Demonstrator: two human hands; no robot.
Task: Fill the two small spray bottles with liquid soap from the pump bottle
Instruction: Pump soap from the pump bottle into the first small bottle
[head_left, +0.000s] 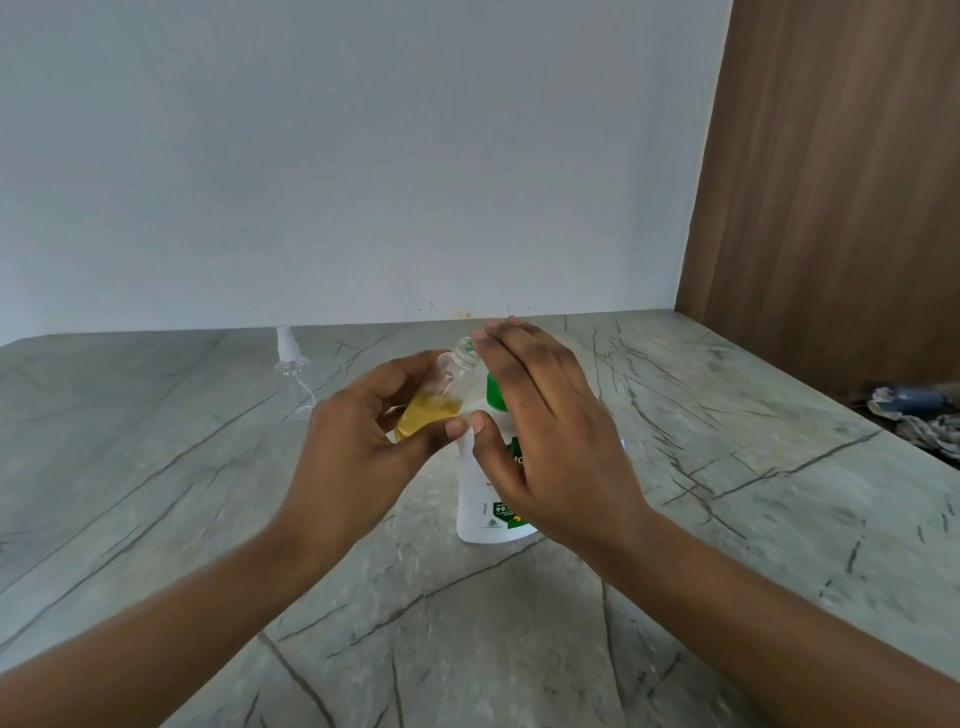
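Note:
My left hand (358, 441) grips a small clear spray bottle (434, 402), tilted, with its open neck up and to the right near the pump. Yellow soap fills its lower part. The white pump bottle (483, 499) with a green pump head (496, 395) stands upright on the marble table, right beside the small bottle. My right hand (545, 431) lies over the pump head with straight fingers, its thumb beside the left thumb. A second small clear spray bottle (296, 384), capped, stands apart at the back left.
The grey veined marble table (208, 519) runs to a pale wall at the back. A brown wooden panel (831, 182) stands at the right. A crumpled cloth (919, 415) lies at the table's right edge.

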